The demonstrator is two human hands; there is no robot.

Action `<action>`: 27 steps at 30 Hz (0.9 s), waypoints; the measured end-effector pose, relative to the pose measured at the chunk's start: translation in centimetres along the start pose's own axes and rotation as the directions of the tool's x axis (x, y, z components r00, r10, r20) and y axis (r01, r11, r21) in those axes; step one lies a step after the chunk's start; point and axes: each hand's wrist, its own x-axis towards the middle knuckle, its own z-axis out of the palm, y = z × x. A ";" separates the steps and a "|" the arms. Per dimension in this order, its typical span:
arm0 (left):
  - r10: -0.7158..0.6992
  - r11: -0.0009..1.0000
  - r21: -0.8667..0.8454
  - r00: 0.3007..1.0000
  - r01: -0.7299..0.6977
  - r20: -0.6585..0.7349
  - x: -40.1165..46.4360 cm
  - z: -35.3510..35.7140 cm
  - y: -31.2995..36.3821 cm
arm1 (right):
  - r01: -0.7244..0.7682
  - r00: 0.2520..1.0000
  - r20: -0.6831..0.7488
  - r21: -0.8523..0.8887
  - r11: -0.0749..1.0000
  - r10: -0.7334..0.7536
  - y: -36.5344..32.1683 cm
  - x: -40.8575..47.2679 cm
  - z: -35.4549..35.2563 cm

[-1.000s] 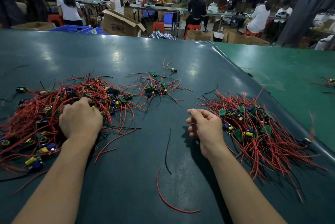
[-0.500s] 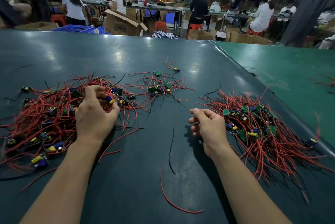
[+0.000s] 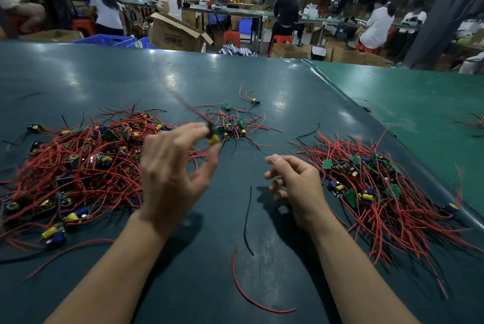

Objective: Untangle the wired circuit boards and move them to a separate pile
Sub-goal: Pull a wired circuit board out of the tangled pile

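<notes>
On the far left of the dark green bench (image 3: pixel 235 284) lay the big tangled pile (image 3: pixel 78 166) of red-wired circuit boards, spread from the bench's left edge toward its middle. Just right of that pile the left hand (image 3: pixel 175 174) was raised off the bench, blurred, its thumb and fingers pinching one small board (image 3: pixel 213 136) with a yellow part, whose red wire (image 3: pixel 188 106) streamed up and away from it. Beyond the hand sat a small cluster of boards (image 3: pixel 235 124) and, farther back, a lone board (image 3: pixel 254 101). In the middle of the bench lay a loose black wire (image 3: pixel 247 218) and a loose red wire (image 3: pixel 248 295). The right hand (image 3: pixel 296 184) hovered low beside them, fingers loosely curled and grasping nothing. Just right of it spread the separate pile (image 3: pixel 379 192) of sorted boards. Workers sat at distant tables behind.
</notes>
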 end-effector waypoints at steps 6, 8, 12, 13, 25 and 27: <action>0.214 0.951 -0.284 0.921 -0.121 0.325 -0.5 2.1 2.4 | -0.051 0.942 0.332 0.274 0.960 -0.045 -0.6 -1.1 0.9; 0.211 0.956 -0.269 0.913 -0.119 0.349 -0.4 2.2 1.9 | -0.046 0.938 0.343 0.261 0.964 -0.048 -0.6 -1.0 0.6; 0.200 0.966 -0.228 0.911 -0.121 0.361 -0.8 2.2 2.1 | -0.020 0.939 0.337 0.243 0.970 -0.065 -0.3 -0.8 1.0; 0.155 0.972 -0.221 0.928 -0.082 0.337 -0.9 2.1 2.4 | -0.009 0.951 0.300 0.245 0.970 -0.067 -0.2 -0.6 1.1; -0.405 0.421 -0.315 0.487 0.851 0.774 -1.1 2.5 3.9 | -0.052 0.962 0.273 0.301 0.952 -0.034 0.3 -0.7 1.8; -0.440 0.310 -0.318 0.432 0.896 0.788 -1.0 2.5 3.8 | -0.048 0.972 0.233 0.290 0.956 -0.022 0.3 -0.6 1.8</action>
